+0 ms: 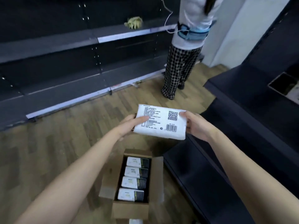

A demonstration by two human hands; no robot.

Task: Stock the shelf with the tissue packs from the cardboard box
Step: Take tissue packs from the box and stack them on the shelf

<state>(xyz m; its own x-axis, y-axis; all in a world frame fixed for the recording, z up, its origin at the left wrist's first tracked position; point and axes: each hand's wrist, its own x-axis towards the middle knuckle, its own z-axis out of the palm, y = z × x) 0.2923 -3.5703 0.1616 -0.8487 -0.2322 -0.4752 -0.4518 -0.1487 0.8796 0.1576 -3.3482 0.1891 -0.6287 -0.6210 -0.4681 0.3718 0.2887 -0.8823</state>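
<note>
While dark shelving (64, 50) stands bare along the left, the left hand (129, 125) grips 1 end of a white tissue pack (160, 122), printed side up with its QR code and barcode showing, held in the air above the wooden floor (56, 143). Below, an open cardboard box (129, 206) holds 4 more packs in a row. The right hand (195, 125) clasps the pack's other end. Beyond, a person in checked trousers (178, 68) stands by the shelving.

wood floor (64, 151) | open cardboard box (155, 178) | dark shelf (48, 44) | yellow bundle (134, 22)
</note>
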